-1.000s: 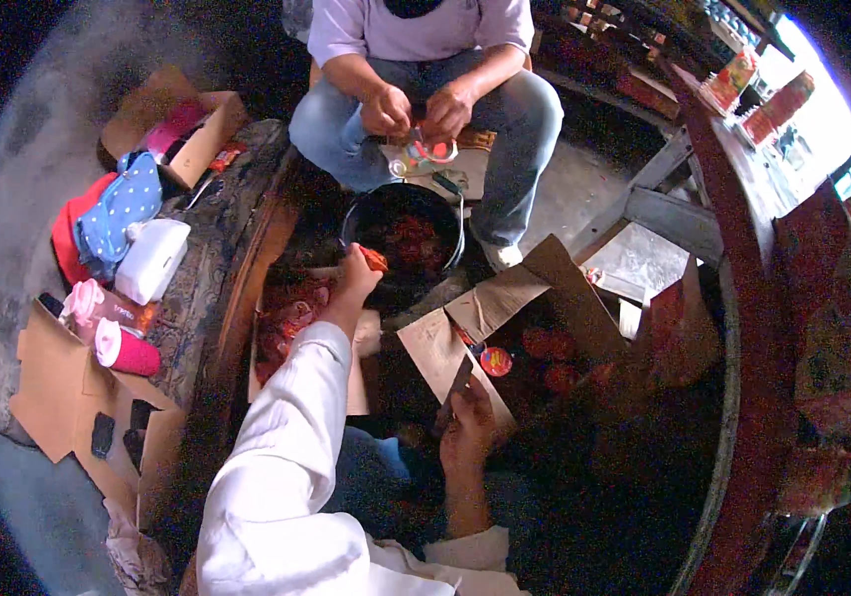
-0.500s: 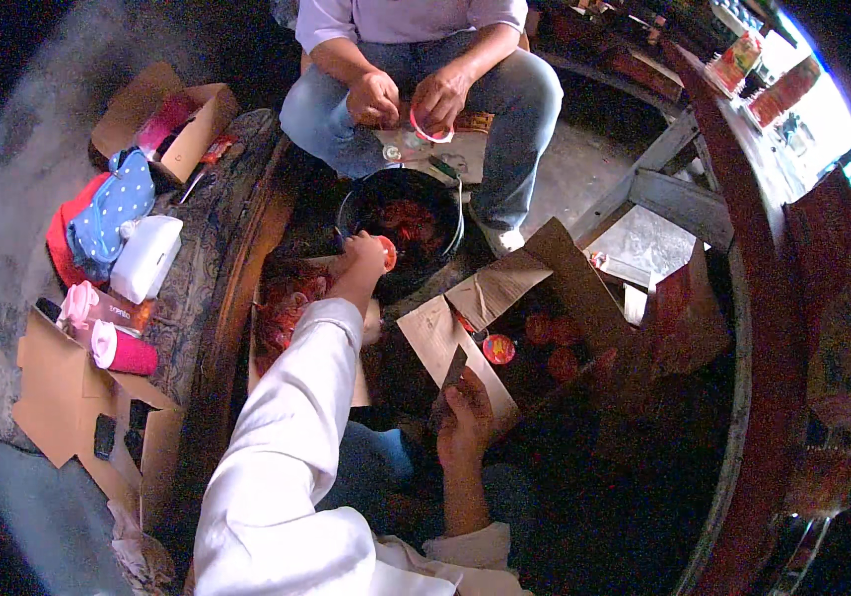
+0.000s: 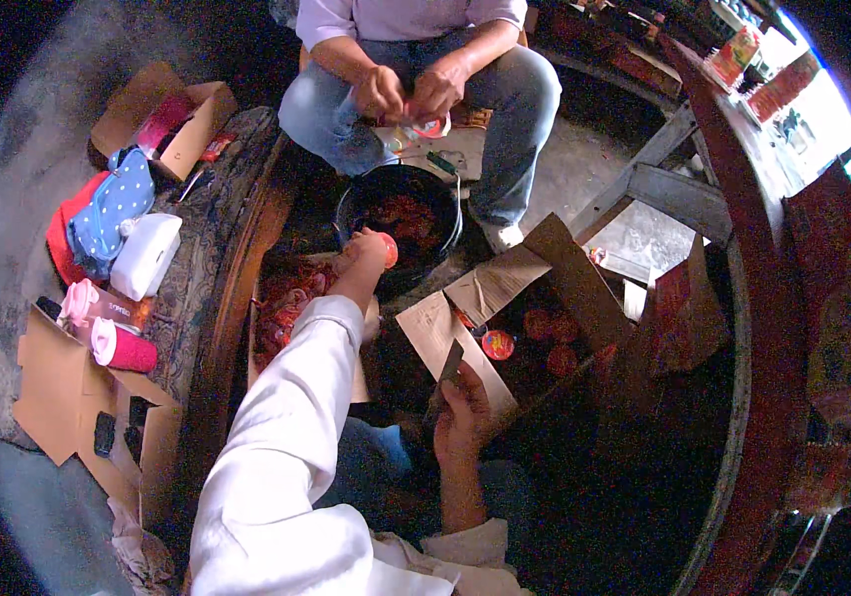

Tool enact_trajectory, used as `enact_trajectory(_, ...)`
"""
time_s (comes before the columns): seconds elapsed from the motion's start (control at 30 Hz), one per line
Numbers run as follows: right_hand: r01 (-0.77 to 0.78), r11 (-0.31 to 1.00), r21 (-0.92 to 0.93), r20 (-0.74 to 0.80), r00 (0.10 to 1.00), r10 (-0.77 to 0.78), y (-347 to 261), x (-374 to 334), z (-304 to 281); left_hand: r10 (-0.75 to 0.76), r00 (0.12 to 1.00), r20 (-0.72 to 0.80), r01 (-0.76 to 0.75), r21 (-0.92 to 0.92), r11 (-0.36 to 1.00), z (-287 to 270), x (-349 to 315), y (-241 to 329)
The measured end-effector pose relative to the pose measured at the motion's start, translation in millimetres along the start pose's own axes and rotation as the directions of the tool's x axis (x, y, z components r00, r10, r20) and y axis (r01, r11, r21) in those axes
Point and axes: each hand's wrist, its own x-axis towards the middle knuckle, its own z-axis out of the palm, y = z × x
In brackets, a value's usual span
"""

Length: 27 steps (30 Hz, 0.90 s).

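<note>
My left hand (image 3: pixel 358 266) reaches forward and is closed around a small red round cup (image 3: pixel 389 250) at the near rim of a black bucket (image 3: pixel 350 204). Reddish pieces (image 3: pixel 406 219) lie inside the bucket. My right hand (image 3: pixel 461 402) grips a dark, flat, blade-like piece (image 3: pixel 452 360) by its lower end, beside an opened cardboard box (image 3: pixel 493 288). Several red round-topped cups (image 3: pixel 498 345) sit in that box. Below my left forearm, a carton (image 3: pixel 255 348) holds a heap of crumpled red-and-white scraps (image 3: pixel 291 313), partly hidden by my arm.
Opposite, a seated person's hands (image 3: pixel 411 97) work on a red-rimmed cup (image 3: pixel 432 129) above the bucket. On the left bench (image 3: pixel 197 223) lie a blue dotted pouch (image 3: pixel 113 209), a white case (image 3: pixel 146 258) and a pink tumbler (image 3: pixel 128 348). A wooden frame (image 3: pixel 679 199) stands right.
The other person's hands have drawn together around their cup. My left hand and its cup have shifted only slightly at the bucket, and the dark piece in my right hand has tilted a little.
</note>
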Motion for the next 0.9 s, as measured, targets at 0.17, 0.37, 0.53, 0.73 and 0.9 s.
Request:
enact_trajectory(0.17,-0.013,1.000,0.019,-0.051,0.999,0.014,-13.4,5.3,2.2,0.214,0.976,-0.035,-0.208,0.112,0.972,12.4,-14.1,21.4)
enact_trajectory(0.37,-0.026,0.998,0.052,-0.029,0.999,0.028,-1.1,1.9,-0.7,0.176,0.949,-0.260,-0.153,0.104,0.983,17.4,-13.4,-16.3)
enact_trajectory(0.53,-0.012,0.997,-0.073,-0.039,0.999,0.009,-14.1,1.7,6.0,0.290,0.904,-0.315,-0.237,0.198,0.951,17.2,-40.1,6.6)
enact_trajectory(0.73,-0.022,1.000,-0.019,-0.038,0.999,0.021,2.9,2.3,-1.5,0.314,0.840,-0.443,-0.258,0.183,0.949,17.8,-15.4,-24.9)
enact_trajectory(0.9,-0.035,0.999,0.001,0.011,0.999,0.035,-7.4,-5.7,11.9,0.198,0.888,-0.416,-0.243,-0.058,0.968,-1.9,-37.4,-33.2)
